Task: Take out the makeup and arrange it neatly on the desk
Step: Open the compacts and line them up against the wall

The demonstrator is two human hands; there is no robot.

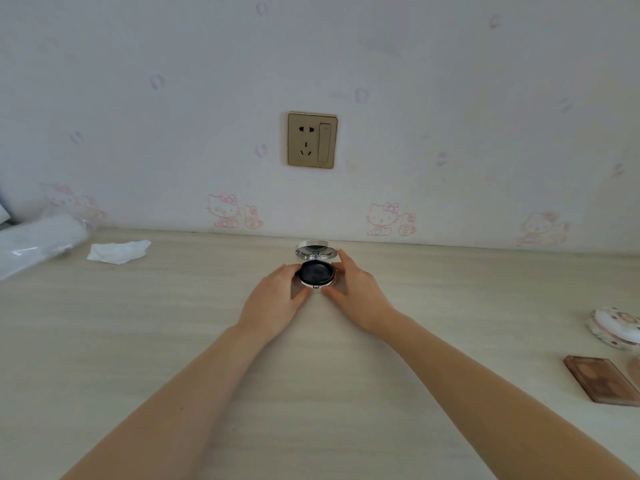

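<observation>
Near the far edge of the tabletop [346, 393], just short of the wall, an open round compact [316, 268] sits between both hands. Its silver lid stands tilted up toward the wall, and the base faces up, showing a dark, round insert; whether that is a puff or the product itself cannot be told from this view.

The left hand [275, 301] curls its fingers around the left side of the base, and the right hand [356, 289] holds the right side, thumb near the front clasp and forefinger reaching toward the hinge. Both sets of fingers are grasping the compact, neither is released.

By my reading, the step in hand is placing or squaring this compact at the back of the tabletop. The next move probably calls for letting go gently so the upright lid does not tip the base, or for closing the lid first if a tidy row is wanted.

Two more makeup pieces lie well apart at the right edge: a round patterned case [616, 329], closed, contents hidden, and a flat brown palette [602, 379] nearer the person. No bag or box the makeup came out of is in view.

At the far left lie a crumpled white tissue [119, 251] and a clear-wrapped roll [38, 242]. A gold wall socket [312, 140] sits above the compact.
</observation>
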